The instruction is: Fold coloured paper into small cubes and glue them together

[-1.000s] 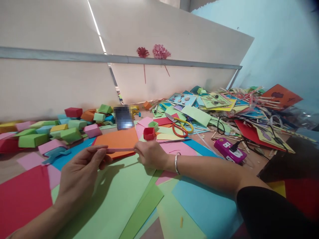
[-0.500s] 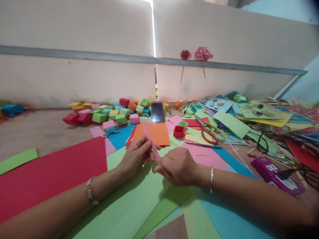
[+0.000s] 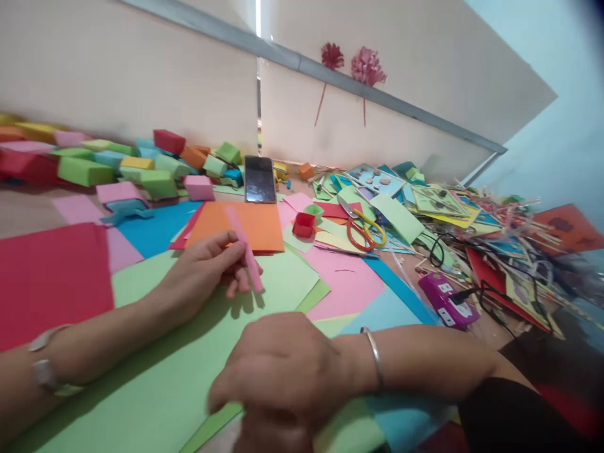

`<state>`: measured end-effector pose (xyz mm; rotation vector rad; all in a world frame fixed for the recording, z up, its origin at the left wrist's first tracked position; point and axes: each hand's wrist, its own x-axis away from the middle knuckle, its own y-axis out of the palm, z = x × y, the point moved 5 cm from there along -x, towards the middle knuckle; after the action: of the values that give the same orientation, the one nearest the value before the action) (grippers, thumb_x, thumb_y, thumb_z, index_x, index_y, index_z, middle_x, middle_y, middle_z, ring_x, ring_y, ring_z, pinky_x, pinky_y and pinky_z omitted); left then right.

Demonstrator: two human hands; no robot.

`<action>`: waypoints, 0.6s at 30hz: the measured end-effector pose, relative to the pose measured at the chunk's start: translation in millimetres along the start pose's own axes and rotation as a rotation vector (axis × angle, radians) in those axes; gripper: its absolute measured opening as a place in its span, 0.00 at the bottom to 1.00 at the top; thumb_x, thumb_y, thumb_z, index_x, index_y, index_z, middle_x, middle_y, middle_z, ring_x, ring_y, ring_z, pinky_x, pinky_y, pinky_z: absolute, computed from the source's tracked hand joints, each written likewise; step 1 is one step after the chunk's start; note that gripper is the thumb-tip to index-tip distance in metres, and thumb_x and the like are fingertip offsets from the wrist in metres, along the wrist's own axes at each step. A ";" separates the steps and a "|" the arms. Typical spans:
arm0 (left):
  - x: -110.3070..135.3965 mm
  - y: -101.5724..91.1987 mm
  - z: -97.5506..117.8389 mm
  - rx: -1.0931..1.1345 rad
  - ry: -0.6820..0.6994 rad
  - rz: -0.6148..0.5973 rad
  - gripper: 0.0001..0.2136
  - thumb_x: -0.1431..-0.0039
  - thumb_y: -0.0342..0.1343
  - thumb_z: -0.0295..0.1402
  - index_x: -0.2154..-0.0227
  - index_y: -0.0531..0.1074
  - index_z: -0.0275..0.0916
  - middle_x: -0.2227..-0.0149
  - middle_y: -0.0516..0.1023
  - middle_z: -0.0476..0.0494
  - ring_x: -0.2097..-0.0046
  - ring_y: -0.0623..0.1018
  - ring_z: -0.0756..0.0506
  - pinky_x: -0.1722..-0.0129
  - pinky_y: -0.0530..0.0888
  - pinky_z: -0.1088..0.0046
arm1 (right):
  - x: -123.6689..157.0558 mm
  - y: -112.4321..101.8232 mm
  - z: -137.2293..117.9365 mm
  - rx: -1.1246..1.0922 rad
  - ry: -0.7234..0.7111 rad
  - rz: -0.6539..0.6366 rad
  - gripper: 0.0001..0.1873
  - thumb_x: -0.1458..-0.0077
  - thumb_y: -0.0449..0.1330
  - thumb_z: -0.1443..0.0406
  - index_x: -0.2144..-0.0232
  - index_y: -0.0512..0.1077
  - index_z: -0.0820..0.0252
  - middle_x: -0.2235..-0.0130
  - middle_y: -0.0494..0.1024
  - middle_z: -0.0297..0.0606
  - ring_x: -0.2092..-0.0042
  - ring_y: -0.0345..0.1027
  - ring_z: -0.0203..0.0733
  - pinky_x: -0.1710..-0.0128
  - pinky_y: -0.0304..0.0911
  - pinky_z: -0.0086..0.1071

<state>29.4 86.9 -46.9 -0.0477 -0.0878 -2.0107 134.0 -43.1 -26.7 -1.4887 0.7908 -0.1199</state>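
Note:
My left hand (image 3: 219,264) pinches a narrow pink paper strip (image 3: 243,242) between thumb and fingers; the strip slants over the orange paper (image 3: 264,220). Below it lies a large light green sheet (image 3: 179,340). Closer to me and lower, my right hand (image 3: 283,371) is apart from the strip, its back turned up. Its fingers bend downward, partly hidden and smeared by motion, so I cannot tell whether they hold anything. A big red sheet (image 3: 51,283) is left of my left hand, and pink paper (image 3: 346,283) lies beyond my right wrist.
Folded paper boxes (image 3: 158,184) in several colours line the back left. A phone (image 3: 259,179) leans at the back middle. Scissors (image 3: 363,228) and small open boxes (image 3: 303,224) sit to its right, near a purple power strip (image 3: 446,299) and cluttered cards (image 3: 441,200).
My right hand has come away from the pink strip and moved toward me. The left hand keeps the strip. The whole view has tilted and shifted right.

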 end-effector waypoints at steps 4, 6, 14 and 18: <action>3.0 1.2 2.6 0.019 -0.009 0.002 0.18 0.51 0.65 0.50 0.77 0.69 0.41 0.87 0.71 0.52 0.85 0.63 0.54 0.87 0.57 0.81 | -18.1 13.9 9.8 0.052 -0.295 0.053 0.10 0.42 0.51 0.70 0.72 0.70 0.55 0.70 0.74 0.34 0.68 0.64 0.38 0.67 0.64 0.33; 4.1 0.0 2.9 0.004 0.000 0.013 0.17 0.51 0.65 0.48 0.77 0.69 0.40 0.87 0.70 0.53 0.84 0.63 0.55 0.86 0.57 0.82 | -18.3 14.9 15.9 0.094 -0.298 0.075 0.11 0.40 0.51 0.70 0.71 0.70 0.55 0.69 0.74 0.34 0.68 0.63 0.38 0.68 0.62 0.33; 5.9 0.8 2.4 0.029 0.022 0.004 0.16 0.47 0.63 0.46 0.76 0.67 0.39 0.87 0.70 0.53 0.85 0.63 0.55 0.85 0.58 0.82 | 13.6 -22.3 53.7 0.251 -0.170 0.363 0.10 0.36 0.53 0.70 0.60 0.74 0.56 0.66 0.74 0.36 0.64 0.64 0.38 0.64 0.62 0.33; 8.5 8.4 0.2 0.011 -0.025 -0.039 0.15 0.45 0.61 0.45 0.74 0.67 0.39 0.86 0.73 0.51 0.85 0.66 0.54 0.85 0.60 0.82 | 17.1 -20.5 66.6 0.198 -0.095 0.361 0.13 0.37 0.53 0.69 0.53 0.73 0.54 0.66 0.75 0.35 0.65 0.65 0.39 0.64 0.60 0.36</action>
<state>33.3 75.7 -45.8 -0.0649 -0.1163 -2.0486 190.4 1.1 -22.3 -1.1385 0.9302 0.1398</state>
